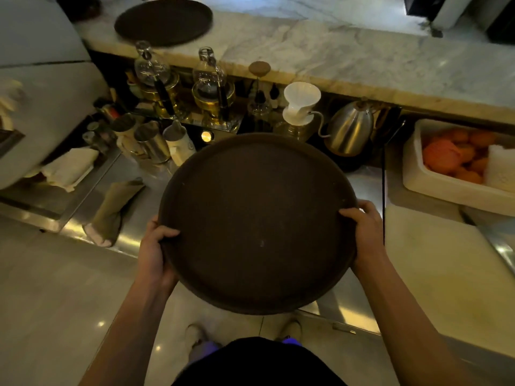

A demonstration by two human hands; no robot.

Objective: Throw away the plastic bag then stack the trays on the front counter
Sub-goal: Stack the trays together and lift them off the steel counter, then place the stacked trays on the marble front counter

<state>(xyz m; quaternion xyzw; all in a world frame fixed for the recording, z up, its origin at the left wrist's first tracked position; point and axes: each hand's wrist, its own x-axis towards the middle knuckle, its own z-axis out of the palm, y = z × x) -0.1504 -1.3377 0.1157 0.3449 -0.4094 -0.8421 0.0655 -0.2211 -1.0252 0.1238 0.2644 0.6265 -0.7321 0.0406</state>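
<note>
1. The second tray (pixel 163 21) lies flat on the marble front counter (pixel 320 48), far up at about 11 o'clock from the hands, well apart from them and off to their left
2. The left hand (pixel 156 252) clamps the rim of the carried tray (pixel 257 222) at its 9 o'clock edge, thumb over the lip and the other fingers hidden beneath
3. That carried tray is round and dark, held roughly level in the air above the steel lower counter (pixel 131 207); being round, it has no long axis to line up, so only its centre needs to meet the other tray's centre
4. The right hand (pixel 362 232) grips the rim at about 3 o'clock, thumb on top, so both hands are closed on the one tray
5. As I judge it, the coming move runs toward 11 o'clock: up and forward over the siphon brewers (pixel 184 87) and the kettle (pixel 349 128), then left. The left hand is nearer the target and would lead. The carried tray must rise clear of the counter edge and those tall glass tops
6. No plastic bag is visible, so that step looks finished, though I cannot confirm it
</note>
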